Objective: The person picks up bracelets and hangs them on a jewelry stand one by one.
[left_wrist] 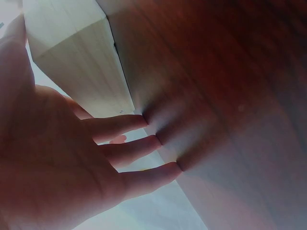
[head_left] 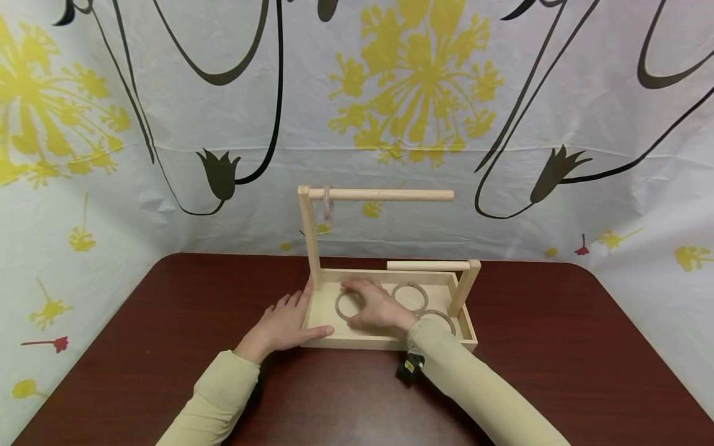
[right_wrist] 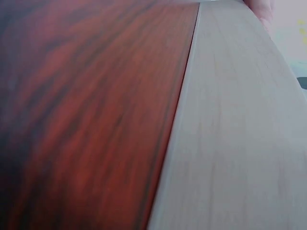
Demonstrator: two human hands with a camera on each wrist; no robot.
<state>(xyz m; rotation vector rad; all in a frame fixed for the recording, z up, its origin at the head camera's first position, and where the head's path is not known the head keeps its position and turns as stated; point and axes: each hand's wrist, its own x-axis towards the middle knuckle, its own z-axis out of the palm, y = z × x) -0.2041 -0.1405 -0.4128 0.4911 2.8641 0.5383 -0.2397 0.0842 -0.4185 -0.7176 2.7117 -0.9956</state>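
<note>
White cloth printed with yellow flower heads and black stems (head_left: 413, 80) fills the upper half of the head view and hangs behind a dark red-brown wooden table (head_left: 167, 322) that spans the lower half. At the centre of the frame a pale wooden tray (head_left: 385, 342) stands on the table. A tall post rises from the tray's rear left corner and carries a horizontal dowel (head_left: 390, 195) running to the right; one clear ring (head_left: 327, 209) hangs on this dowel close to the post. A shorter post at the tray's right side bears a second, lower dowel (head_left: 426, 266).

Inside the tray lie three metal rings: one at the left (head_left: 341, 305), partly covered, one behind it toward the centre (head_left: 409, 291), and one at the lower right (head_left: 440, 317), partly hidden by a sleeve. The right hand (head_left: 376, 305) reaches into the tray and rests on the left ring, fingers bent over its far edge; whether they pinch it cannot be told. The left hand (head_left: 287, 325) lies flat against the tray's outer left wall, fingers straight on the table, thumb along the front edge. The left wrist view shows the fingertips (left_wrist: 139, 122) touching the table beside the tray corner. Both arms wear pale yellow-green sleeves (head_left: 223, 390).
</note>
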